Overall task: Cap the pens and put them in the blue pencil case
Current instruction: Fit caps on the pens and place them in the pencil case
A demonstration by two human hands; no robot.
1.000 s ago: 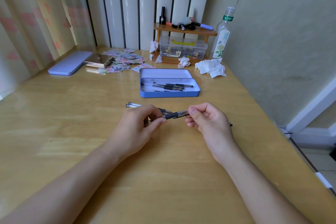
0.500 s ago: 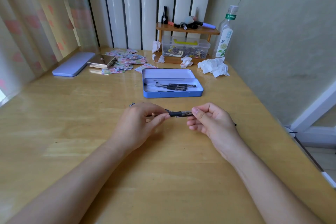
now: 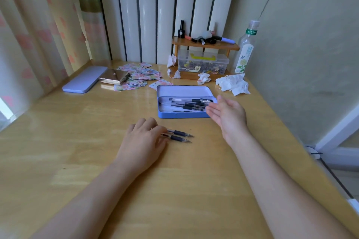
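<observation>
Crumpled tissue (image 3: pixel 234 84) lies beside a bottle (image 3: pixel 245 50).

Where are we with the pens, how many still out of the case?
Several pens already lie in the open blue pencil case. The right hand is open and empty beside it. The left hand rests on two pens on the table, tips bare, so these need capping and packing.

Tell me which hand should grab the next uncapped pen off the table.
Left. The left hand already rests on the two uncapped pens; the right hand is open, empty, beside the blue pencil case.
</observation>
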